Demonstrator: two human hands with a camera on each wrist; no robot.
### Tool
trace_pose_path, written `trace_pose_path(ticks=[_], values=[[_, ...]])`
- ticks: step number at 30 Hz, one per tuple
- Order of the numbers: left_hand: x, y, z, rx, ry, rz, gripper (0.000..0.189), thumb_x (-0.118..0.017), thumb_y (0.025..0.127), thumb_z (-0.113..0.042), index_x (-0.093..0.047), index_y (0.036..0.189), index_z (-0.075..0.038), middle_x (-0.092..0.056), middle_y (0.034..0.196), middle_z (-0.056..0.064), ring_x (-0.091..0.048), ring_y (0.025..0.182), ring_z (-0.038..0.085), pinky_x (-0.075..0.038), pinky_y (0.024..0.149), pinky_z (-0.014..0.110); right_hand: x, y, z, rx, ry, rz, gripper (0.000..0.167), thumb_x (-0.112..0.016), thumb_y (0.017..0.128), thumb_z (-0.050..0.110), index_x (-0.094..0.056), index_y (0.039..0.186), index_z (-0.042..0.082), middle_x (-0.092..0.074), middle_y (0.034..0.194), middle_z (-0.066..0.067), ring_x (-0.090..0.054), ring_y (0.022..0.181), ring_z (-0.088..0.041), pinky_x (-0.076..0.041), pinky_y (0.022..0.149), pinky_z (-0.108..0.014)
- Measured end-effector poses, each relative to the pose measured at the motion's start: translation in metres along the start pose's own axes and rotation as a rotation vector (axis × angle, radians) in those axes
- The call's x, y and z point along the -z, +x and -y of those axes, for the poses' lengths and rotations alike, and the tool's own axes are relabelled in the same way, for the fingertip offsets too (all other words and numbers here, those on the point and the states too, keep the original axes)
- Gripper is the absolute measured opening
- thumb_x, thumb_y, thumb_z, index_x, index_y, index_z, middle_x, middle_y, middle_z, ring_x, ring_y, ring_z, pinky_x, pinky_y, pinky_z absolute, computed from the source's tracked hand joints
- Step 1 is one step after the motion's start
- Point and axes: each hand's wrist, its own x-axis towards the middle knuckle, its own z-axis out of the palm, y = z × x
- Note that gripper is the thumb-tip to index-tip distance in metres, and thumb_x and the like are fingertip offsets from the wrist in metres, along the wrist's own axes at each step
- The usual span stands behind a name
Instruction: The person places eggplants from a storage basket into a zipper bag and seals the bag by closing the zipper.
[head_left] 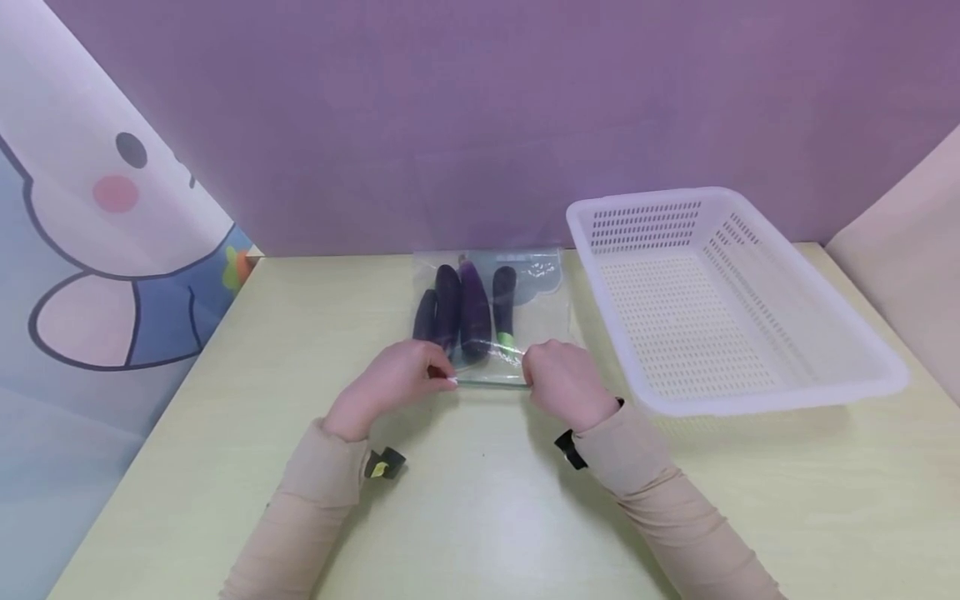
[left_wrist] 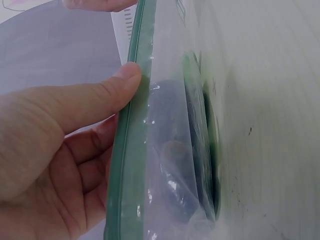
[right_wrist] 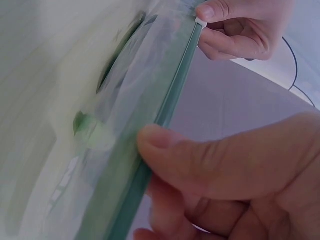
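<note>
A clear zip bag [head_left: 545, 321] lies on the table, its green zip strip [right_wrist: 170, 95] along the edge nearest me. Inside, several dark purple eggplants [head_left: 476, 312] lie side by side; the rightmost one [head_left: 504, 292] has a green end toward me. My left hand [head_left: 397, 375] pinches the strip at the bag's left corner, where a white slider [right_wrist: 201, 22] shows at the fingertips. Farther right, my right hand [head_left: 566, 379] grips the same strip between thumb and curled fingers. Between the two hands the strip runs straight and looks raised from the table in the wrist views.
A white slotted plastic basket [head_left: 750, 400] stands right of the bag, its rim close to my right wrist. Behind the table [head_left: 480, 517] rises a purple backdrop [head_left: 480, 125]. At the left hangs a cartoon-print cloth [head_left: 97, 275].
</note>
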Motion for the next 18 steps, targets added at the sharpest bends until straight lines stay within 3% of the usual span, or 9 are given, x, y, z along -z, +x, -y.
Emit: trace_pose_path(ticks=[18], values=[[0.0028, -0.0018, 0.0050, -0.010, 0.001, 0.017, 0.008, -0.074, 0.081, -0.018, -0.075, 0.085, -0.011, -0.070, 0.081, -0.002, -0.060, 0.071, 0.009, -0.051, 0.070, 0.029, 0.0022, -0.0010, 0.0003, -0.008, 0.004, 0.016, 0.038, -0.037, 0.056, -0.014, -0.019, 0.050, 0.019, -0.013, 0.053, 0.006, -0.017, 0.053, -0.011, -0.016, 0.046, -0.023]])
